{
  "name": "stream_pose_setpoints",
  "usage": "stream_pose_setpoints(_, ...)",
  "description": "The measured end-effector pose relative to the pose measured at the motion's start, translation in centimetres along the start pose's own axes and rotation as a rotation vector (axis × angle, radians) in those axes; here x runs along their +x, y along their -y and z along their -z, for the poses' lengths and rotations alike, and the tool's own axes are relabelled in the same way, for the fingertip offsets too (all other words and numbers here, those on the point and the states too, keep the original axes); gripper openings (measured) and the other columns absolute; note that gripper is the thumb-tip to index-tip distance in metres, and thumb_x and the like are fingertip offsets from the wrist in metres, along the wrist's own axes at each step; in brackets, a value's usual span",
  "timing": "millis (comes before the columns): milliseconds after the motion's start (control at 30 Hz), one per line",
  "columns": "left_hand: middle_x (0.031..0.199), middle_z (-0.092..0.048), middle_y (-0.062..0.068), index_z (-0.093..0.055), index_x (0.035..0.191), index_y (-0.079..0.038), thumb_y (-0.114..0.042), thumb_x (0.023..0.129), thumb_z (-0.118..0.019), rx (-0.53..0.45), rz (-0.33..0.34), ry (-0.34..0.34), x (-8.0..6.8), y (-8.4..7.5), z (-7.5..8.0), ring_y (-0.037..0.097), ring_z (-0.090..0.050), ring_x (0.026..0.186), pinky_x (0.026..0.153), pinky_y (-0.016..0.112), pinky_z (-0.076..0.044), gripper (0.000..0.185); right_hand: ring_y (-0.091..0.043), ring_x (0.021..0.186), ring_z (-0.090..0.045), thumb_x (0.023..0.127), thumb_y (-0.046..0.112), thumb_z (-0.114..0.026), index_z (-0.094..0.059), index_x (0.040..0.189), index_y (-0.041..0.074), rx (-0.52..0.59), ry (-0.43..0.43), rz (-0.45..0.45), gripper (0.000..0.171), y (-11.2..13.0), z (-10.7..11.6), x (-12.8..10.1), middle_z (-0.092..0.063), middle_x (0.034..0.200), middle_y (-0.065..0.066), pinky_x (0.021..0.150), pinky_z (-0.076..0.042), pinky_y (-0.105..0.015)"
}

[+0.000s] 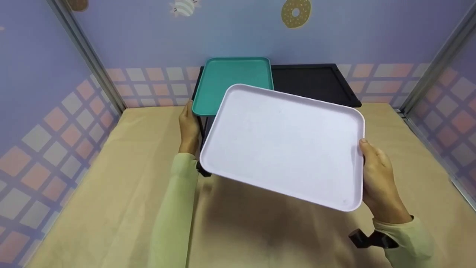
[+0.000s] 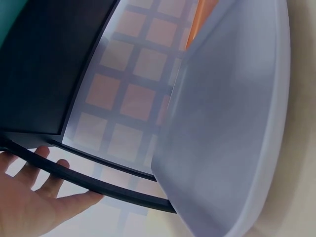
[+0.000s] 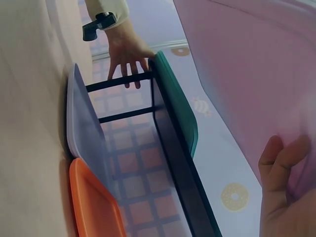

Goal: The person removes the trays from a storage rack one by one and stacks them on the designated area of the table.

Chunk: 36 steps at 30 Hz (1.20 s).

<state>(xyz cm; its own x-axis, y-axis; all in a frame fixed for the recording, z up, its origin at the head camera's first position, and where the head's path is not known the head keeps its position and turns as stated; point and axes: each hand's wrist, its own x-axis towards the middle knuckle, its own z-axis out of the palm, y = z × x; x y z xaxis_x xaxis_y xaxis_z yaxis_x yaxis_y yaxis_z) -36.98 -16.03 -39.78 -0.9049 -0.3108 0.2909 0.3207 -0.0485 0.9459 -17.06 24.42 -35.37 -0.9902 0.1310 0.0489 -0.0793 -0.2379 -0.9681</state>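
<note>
Right hand [image 1: 379, 178]: grips the right short edge of the white tray [image 1: 286, 145]. Thumb on the upper rim; remaining fingers [image 3: 281, 163] spread flat against the underside, as seen from the right wrist. Tray clamped between thumb and fingers, held in the air above the tan table surface [image 1: 122, 193], tilted, with the far left corner highest. No other support visible under the tray.

Left hand [image 1: 189, 128]: placed at the left end of the black rack [image 1: 316, 87], beyond the left edge of the white tray. Fingers [image 2: 54, 173] straight and slightly apart, resting against a thin black bar [image 2: 98, 185] of the rack frame; not curled round it in the left wrist view. Whether the thumb closes on the frame: cannot tell.

Just above the left fingertips: teal tray [image 1: 232, 83], lying flat on the left half of the rack top. Right half of the rack top: bare black surface.

Below the rack top, on the far side of the left fingers: a pale lavender tray [image 3: 84, 133] on the lower level, with an orange tray [image 3: 94, 202] just beside it, both seen edge-on from the right wrist.

Black camera mount [image 1: 366, 238] at the right wrist, against the light green sleeve [image 1: 409, 238]. Same sleeve colour on the left forearm [image 1: 174, 212].

Surroundings: blue walls with checked lower band, doughnut sticker [image 1: 295, 13] on the back wall.
</note>
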Motion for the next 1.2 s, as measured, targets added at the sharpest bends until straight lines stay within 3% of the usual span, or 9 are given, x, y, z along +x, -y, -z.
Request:
stream_pose_setpoints(867, 0.155, -0.050, 0.010, -0.045, 0.154, -0.005, -0.035, 0.113, -0.034, -0.005, 0.000, 0.047, -0.1, 0.1, 0.4, 0.020, -0.043, 0.146, 0.119, 0.025, -0.037, 0.052, -0.013, 0.077, -0.068, 0.108, 0.044, -0.045, -0.051, 0.124, 0.004, -0.155, 0.056, -0.048, 0.043, -1.0, 0.5, -1.2, -0.066, 0.090, -0.001, 0.067, -0.060, -0.031)
stream_pose_setpoints(1200, 0.156, -0.049, 0.013, -0.045, 0.153, -0.002, -0.032, 0.113, -0.035, 0.013, 0.002, 0.017, 0.1, 0.2, 0.2, 0.022, -0.041, 0.148, 0.120, 0.025, -0.036, 0.051, -0.013, 0.079, -0.067, 0.109, 0.045, -0.043, -0.047, 0.128, 0.002, -0.203, 0.067, -0.076, 0.047, -1.5, 1.1, -1.3, -0.065, 0.092, 0.000, 0.068, -0.060, -0.031)
